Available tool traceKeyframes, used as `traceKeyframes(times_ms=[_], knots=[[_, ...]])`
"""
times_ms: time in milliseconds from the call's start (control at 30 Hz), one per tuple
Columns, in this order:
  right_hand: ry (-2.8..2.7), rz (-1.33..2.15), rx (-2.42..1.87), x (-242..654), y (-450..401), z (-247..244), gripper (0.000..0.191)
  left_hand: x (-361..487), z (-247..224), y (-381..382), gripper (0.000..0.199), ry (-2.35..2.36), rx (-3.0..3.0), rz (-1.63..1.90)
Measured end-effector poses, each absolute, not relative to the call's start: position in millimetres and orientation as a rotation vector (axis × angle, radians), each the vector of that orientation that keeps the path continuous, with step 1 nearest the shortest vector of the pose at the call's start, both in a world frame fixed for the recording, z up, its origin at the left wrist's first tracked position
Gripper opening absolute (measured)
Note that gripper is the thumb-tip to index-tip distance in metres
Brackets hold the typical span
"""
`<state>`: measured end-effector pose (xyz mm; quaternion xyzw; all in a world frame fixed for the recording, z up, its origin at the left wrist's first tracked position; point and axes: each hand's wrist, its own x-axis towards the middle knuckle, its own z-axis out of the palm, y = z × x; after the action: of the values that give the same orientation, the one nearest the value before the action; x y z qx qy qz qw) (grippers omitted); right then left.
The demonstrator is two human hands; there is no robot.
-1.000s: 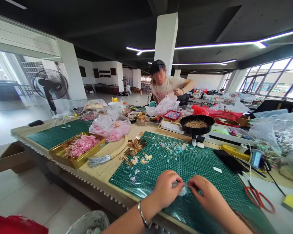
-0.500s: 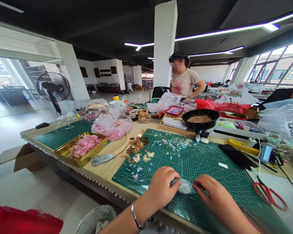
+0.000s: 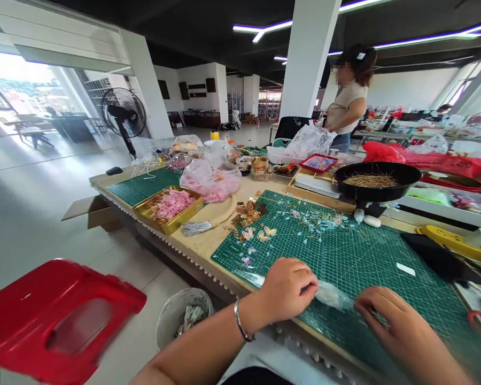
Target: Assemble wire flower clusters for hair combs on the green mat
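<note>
A small clear plastic bag [image 3: 333, 295] with something whitish inside is stretched between my two hands, just above the green cutting mat [image 3: 344, 256]. My left hand [image 3: 291, 286], a silver bangle on its wrist, pinches the bag's left end with curled fingers. At the other end, my right hand [image 3: 393, 315] closes thumb and fingers on the bag's edge. Beyond my left hand lie butterfly pieces [image 3: 266, 233], gold hair combs [image 3: 246, 214] and a spread of pale blue sprigs [image 3: 320, 220]. What fills the bag is too blurred to name.
A gold tray [image 3: 168, 211] of pink flowers and a silver tassel [image 3: 196, 228] lie left. A black bowl [image 3: 377, 182] of gold pins stands at the back right. Below the table edge are a bin [image 3: 184, 313] and a red stool [image 3: 64, 315]. A person [image 3: 349, 101] stands beyond.
The view has swung left and down, bringing in more of the red stool and bin. My hands have drawn slightly apart, with more of the bag showing. The person beyond has turned.
</note>
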<state>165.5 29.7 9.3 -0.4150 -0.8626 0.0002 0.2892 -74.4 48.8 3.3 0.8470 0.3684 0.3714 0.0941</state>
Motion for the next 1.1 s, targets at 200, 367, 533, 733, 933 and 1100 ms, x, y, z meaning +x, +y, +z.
traceKeyframes(times_ms=[200,367,533,733,933,1100], knots=[[-2.324,0.004,-1.087,154,31,7,0.017,-74,2,47,0.007,1.095,2.469,1.063],[-2.344,0.009,-1.06,149,33,5,0.014,-67,7,50,0.009,1.026,2.497,1.013],[-2.278,0.021,-1.093,145,33,6,0.016,-61,9,56,0.009,1.03,2.519,0.966],[-2.302,0.084,-1.067,136,35,10,0.013,-61,9,58,0.009,1.034,2.512,0.993],[-2.245,0.201,-1.188,145,44,7,0.015,-65,8,73,0.014,1.067,2.459,0.977],[-2.176,0.268,-1.236,145,52,8,0.019,-71,15,88,0.01,1.079,2.353,0.905]])
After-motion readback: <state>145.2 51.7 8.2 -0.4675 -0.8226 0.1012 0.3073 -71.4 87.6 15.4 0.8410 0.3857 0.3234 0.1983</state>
